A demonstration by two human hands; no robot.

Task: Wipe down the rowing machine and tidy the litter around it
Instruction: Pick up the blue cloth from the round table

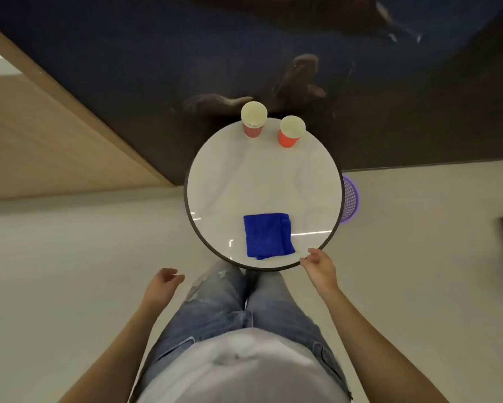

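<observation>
The left hand (161, 282) hangs empty and loose at 7 o'clock. The folded blue cloth (267, 235) lies untouched on the tabletop (215, 184); two paper cups (253, 119) stand at 12 o'clock. The right hand (320, 264), empty, reaches toward the cloth. The task seems barely begun.

The person is wearing a plain white top (244, 370) and faded light-blue jeans (215, 309), which are showing ripped, frayed patches at the knees. Both forearms are showing bare, with no sleeves reaching them, and both hands are bare.

Two cups (254, 119) (292, 131), one cloth (268, 235), perhaps one basket (350, 199).
</observation>
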